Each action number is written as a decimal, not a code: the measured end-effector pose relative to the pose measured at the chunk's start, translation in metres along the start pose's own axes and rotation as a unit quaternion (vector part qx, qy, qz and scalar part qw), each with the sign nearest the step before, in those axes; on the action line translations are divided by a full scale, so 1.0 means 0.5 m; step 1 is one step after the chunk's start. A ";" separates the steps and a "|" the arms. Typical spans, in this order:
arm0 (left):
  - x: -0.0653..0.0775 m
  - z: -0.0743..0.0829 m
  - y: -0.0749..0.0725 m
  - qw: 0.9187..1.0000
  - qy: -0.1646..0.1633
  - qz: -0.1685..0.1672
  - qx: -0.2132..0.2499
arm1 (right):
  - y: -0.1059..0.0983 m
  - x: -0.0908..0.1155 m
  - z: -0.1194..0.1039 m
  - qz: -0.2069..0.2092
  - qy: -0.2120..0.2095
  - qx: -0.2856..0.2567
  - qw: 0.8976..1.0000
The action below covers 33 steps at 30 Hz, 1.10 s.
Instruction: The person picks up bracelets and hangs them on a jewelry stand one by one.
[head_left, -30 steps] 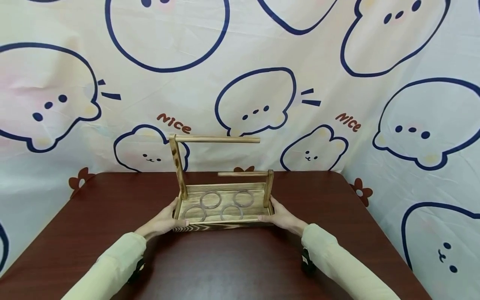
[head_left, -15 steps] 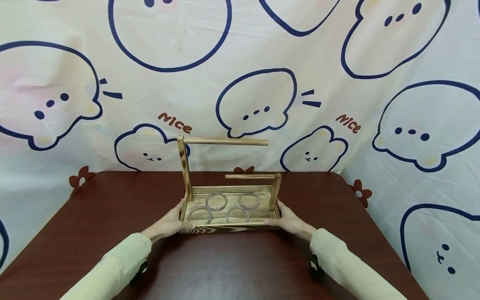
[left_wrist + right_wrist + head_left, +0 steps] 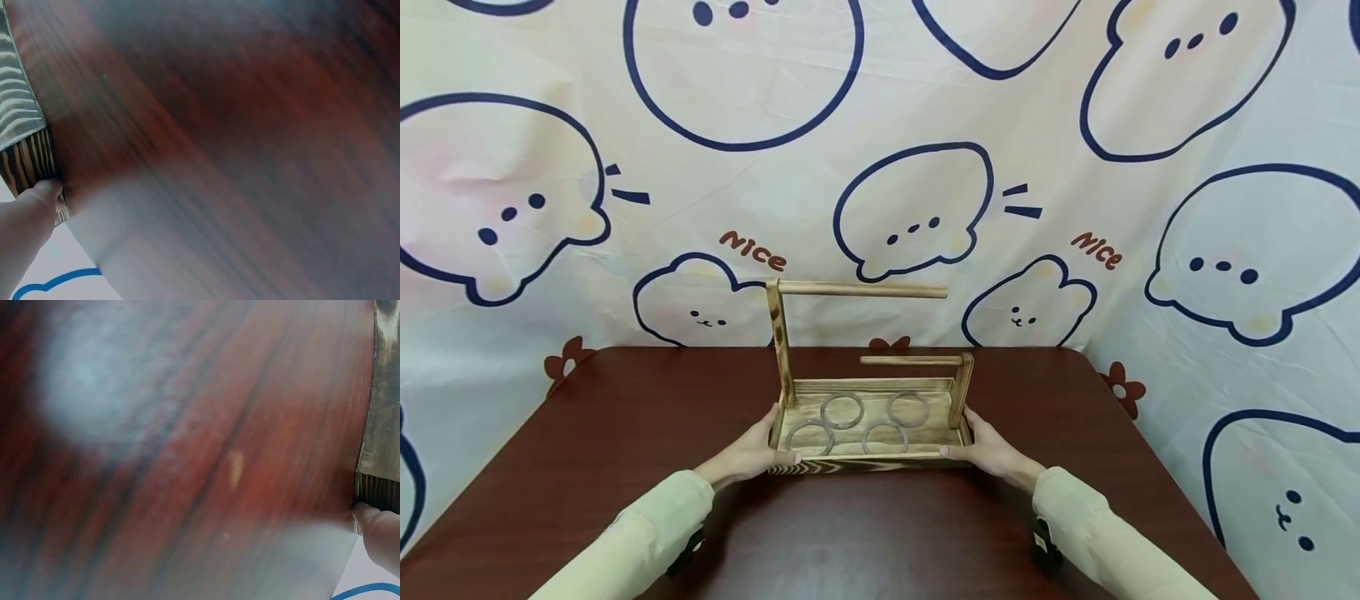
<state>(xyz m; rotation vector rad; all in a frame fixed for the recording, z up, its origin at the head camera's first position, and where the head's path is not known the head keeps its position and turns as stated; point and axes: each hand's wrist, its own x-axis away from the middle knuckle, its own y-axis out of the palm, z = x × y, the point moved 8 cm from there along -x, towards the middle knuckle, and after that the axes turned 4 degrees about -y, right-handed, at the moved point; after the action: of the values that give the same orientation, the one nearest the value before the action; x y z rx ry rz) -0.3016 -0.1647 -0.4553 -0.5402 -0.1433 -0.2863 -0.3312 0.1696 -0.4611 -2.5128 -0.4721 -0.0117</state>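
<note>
A wooden jewelry stand point(image 3: 872, 466) with a shallow tray base sits on the table in the head view. From its left end rises a tall post point(image 3: 779, 346) with a bar pointing right; a shorter post point(image 3: 961, 392) at the right end bears a bar pointing left. Several pale rings point(image 3: 842, 411) show on the tray floor. My left hand point(image 3: 747, 450) grips the left end, thumb over the front rim. My right hand point(image 3: 997, 454) holds the opposite end likewise. Both wrist views catch a corner, by the left thumb point(image 3: 39, 203) and right fingertip point(image 3: 369, 512); other fingers are partly hidden.
The dark red-brown table point(image 3: 865, 542) extends around the stand, with rounded far corners. Behind and beside it hangs a pale cloth point(image 3: 910, 108) printed with cartoon outlines. Dark straps with devices point(image 3: 1047, 543) sit under the sleeves at the wrists.
Both hands have shifted the stand to the right and slightly nearer to me. The grip at each end looks the same, and the view has tilted a little.
</note>
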 end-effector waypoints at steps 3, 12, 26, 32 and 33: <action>0.000 0.005 0.001 1.000 0.001 0.000 -0.006 | -0.003 0.004 -0.002 0.003 -0.002 -0.002 1.000; 0.006 0.009 0.014 1.000 0.003 -0.004 -0.013 | -0.006 0.017 0.011 0.001 0.010 -0.005 1.000; 0.010 0.011 0.021 1.000 0.004 -0.009 -0.016 | -0.010 0.028 0.019 0.000 0.009 -0.004 1.000; 0.009 0.010 0.017 1.000 -0.001 -0.006 -0.025 | -0.009 0.023 0.019 0.003 -0.004 -0.011 1.000; 0.009 0.010 0.016 1.000 -0.001 -0.006 -0.028 | -0.009 0.023 0.018 0.004 -0.005 -0.013 1.000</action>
<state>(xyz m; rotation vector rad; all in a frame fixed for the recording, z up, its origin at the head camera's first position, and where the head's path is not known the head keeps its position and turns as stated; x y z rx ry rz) -0.2950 -0.1565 -0.4541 -0.5949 -0.1416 -0.3022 -0.3229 0.1819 -0.4651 -2.5406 -0.4697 -0.0012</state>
